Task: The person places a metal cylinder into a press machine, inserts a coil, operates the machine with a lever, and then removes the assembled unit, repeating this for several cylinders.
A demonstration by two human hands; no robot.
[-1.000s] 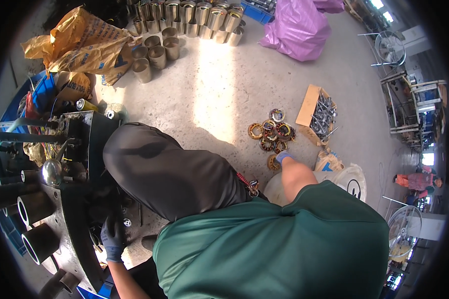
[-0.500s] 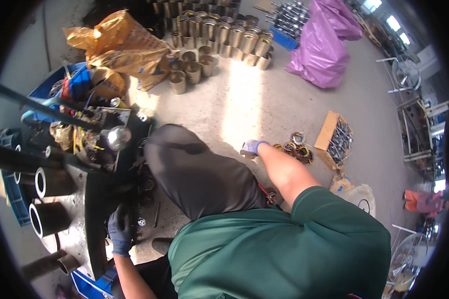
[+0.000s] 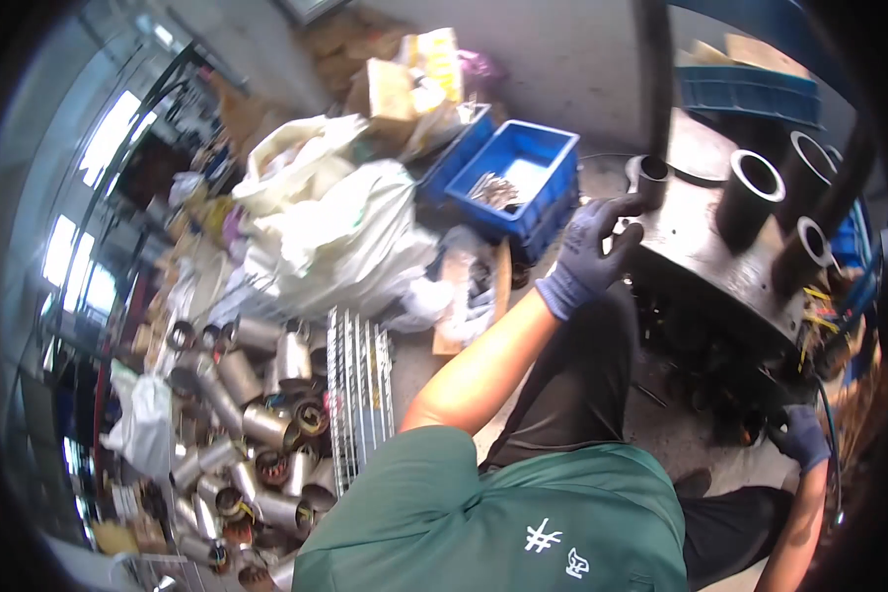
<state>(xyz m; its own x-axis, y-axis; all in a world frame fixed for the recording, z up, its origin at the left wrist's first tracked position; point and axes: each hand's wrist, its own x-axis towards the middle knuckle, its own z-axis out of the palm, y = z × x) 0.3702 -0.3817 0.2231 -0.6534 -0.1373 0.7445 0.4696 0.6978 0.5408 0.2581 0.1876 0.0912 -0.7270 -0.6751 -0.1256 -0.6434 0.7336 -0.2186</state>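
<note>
My left hand, in a grey-blue glove, rests with spread fingers on the near edge of a thick round steel plate. It sits just beside a short dark tube that stands on the plate. Three larger dark steel sleeves stand upright further along the plate. My right hand, also gloved, is curled around a dark part under the plate's lower right edge. What it grips is in shadow. My dark-trousered leg lies between the two arms.
A blue plastic crate with small metal parts stands left of the plate, beside white sacks. A wire grid lies on the floor. Several metal cylinders are heaped at lower left. Coloured wires hang at the plate's right.
The view has swung round: the steel plate now lies at the right and a heap of cylinders at lower left. One hand has left the rings on the floor; both are at the plate.
</note>
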